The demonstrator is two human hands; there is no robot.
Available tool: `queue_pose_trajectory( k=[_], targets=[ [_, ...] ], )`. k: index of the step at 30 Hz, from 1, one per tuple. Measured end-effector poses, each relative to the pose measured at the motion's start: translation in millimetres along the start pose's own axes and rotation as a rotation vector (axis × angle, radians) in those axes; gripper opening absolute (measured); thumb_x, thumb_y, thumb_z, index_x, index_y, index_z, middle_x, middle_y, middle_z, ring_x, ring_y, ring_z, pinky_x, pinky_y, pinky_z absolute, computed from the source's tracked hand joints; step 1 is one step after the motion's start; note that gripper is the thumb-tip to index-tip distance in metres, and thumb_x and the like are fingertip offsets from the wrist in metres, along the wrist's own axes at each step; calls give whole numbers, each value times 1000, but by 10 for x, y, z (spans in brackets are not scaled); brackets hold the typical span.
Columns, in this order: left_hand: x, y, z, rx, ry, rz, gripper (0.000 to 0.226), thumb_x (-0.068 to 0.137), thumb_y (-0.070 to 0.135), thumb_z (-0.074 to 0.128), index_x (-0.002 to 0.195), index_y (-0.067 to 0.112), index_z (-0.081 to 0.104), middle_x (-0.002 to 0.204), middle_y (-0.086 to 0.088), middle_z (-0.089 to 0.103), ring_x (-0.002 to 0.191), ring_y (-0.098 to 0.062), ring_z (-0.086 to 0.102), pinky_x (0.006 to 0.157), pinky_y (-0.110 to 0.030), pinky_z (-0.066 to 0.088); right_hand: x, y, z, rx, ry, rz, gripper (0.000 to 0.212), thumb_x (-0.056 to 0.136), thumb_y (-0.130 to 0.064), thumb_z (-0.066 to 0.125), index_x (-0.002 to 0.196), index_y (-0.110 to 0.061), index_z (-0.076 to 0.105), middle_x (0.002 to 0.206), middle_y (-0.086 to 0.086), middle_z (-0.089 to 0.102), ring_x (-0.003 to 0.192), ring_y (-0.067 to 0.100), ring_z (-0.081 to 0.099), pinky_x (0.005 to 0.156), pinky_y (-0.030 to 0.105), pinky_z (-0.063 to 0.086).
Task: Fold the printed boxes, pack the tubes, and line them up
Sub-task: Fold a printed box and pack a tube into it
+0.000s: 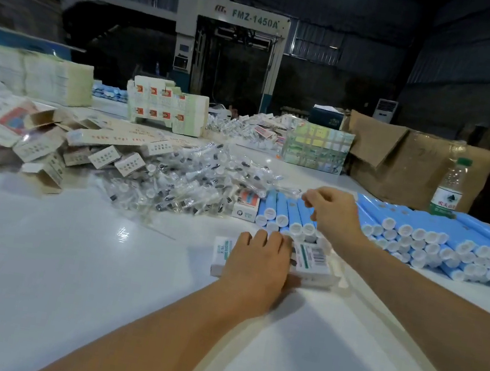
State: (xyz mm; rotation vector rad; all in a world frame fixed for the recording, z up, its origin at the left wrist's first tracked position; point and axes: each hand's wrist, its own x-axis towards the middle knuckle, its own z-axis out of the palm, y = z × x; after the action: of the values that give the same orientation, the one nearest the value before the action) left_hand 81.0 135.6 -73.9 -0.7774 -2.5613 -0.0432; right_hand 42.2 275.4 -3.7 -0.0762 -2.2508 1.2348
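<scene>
The boxes (310, 261), white with a barcode and green print, lie flat on the white table (66, 253), right in front of the small row of blue tubes (287, 216). The left hand (257, 262) rests palm down on the left box, fingers straight and spread over it. The right hand (328, 209) hovers over the right end of that tube row with its fingers curled down toward the white caps; whether it pinches a tube cannot be told. Right of the boxes, a large stack (439, 245) of more blue tubes lies with caps facing the person. Just left of the tube row sits a red-printed carton (245, 204), and beyond it a heap of clear packets (187, 176). Further left, loose flat cartons (52, 138) are scattered. Behind the large stack stands a water bottle (450, 187) beside a brown cardboard box (414, 164).
</scene>
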Motion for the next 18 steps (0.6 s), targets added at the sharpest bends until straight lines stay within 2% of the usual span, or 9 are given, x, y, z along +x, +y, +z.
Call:
queue_pose_trajectory(
  k=[3, 5, 8, 9, 12, 18],
  targets=[
    [-10, 4, -4, -59, 27, 13, 58, 94, 45, 48, 134, 6, 33, 127, -13, 43, 110, -32, 40, 88, -42, 30, 217, -189, 417, -311, -260, -240, 20, 92, -12, 55, 85, -2, 70, 84, 11, 69, 68, 18, 53, 65, 30, 45],
    [-7, -3, -1, -67, 11, 32, 56, 94, 42, 47, 134, 5, 33, 130, -14, 41, 111, -33, 39, 89, -44, 29, 355, -255, 685, -518, -406, -382, 20, 93, -13, 53, 95, -11, 72, 97, 7, 70, 75, 18, 56, 71, 32, 48],
    [39, -13, 30, -45, -32, 50, 54, 97, 42, 43, 134, 3, 35, 132, -16, 40, 116, -34, 37, 94, -47, 30, 561, -265, 1084, -810, -567, -492, 26, 93, -17, 49, 114, -17, 64, 116, 3, 61, 100, 23, 58, 84, 36, 49],
    [54, -28, 51, -48, -24, 51, 50, 98, 40, 43, 132, 4, 39, 131, -16, 43, 115, -34, 39, 94, -48, 31, 609, -248, 1211, -878, -589, -509, 27, 92, -17, 50, 116, -16, 62, 116, 4, 58, 102, 26, 58, 84, 37, 49],
    [59, -26, 85, -37, -20, 96, 40, 98, 35, 44, 128, 9, 50, 127, -14, 49, 110, -33, 41, 92, -46, 33, 669, -175, 1453, -1076, -580, -611, 24, 88, -18, 51, 111, -11, 57, 107, 7, 52, 92, 27, 59, 71, 34, 49],
    [78, -44, 93, -58, -49, 79, 42, 99, 37, 44, 128, 8, 49, 126, -15, 48, 113, -34, 40, 96, -50, 32, 712, -203, 1570, -1237, -553, -728, 18, 87, -12, 52, 100, -8, 62, 99, 5, 56, 89, 27, 62, 59, 31, 40]
  ],
)
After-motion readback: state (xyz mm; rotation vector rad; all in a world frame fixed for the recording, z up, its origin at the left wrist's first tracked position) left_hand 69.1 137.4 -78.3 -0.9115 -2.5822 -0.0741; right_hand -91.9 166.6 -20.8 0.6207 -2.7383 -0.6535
